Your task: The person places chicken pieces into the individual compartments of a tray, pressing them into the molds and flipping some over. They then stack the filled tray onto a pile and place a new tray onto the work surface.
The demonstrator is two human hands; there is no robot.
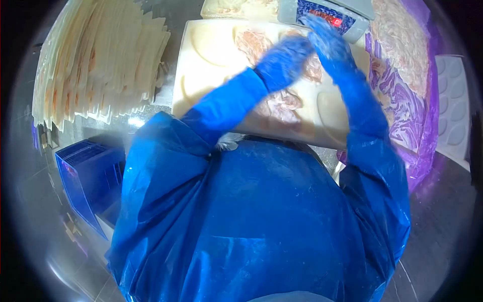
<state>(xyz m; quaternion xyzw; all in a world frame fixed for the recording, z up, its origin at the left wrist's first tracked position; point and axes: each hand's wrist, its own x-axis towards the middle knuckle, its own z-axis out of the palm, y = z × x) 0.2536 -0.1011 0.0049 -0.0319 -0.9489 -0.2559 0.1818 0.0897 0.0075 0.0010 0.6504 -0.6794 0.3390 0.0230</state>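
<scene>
My left hand (pixel 287 60), in a blue glove, is over a white moulded tray (pixel 206 85) with rounded hollows. Its fingers are smeared by motion, so I cannot tell what it holds. My right hand (pixel 329 43), gloved too and blurred, overlaps the front of a grey scale (pixel 359 27) with a red lit display; its fingers look stretched out. Pale pink raw meat pieces lie in some hollows: one piece (pixel 251 44) left of my left hand, another (pixel 313 69) between the hands, and one (pixel 282 105) nearer my body.
At the left stands a long row of stacked pale trays (pixel 100 65). A purple-lined container (pixel 427 110) of raw meat (pixel 402 43) is on the right, with another moulded tray (pixel 453 100) beyond it. A blue crate (pixel 88 171) sits low at the left.
</scene>
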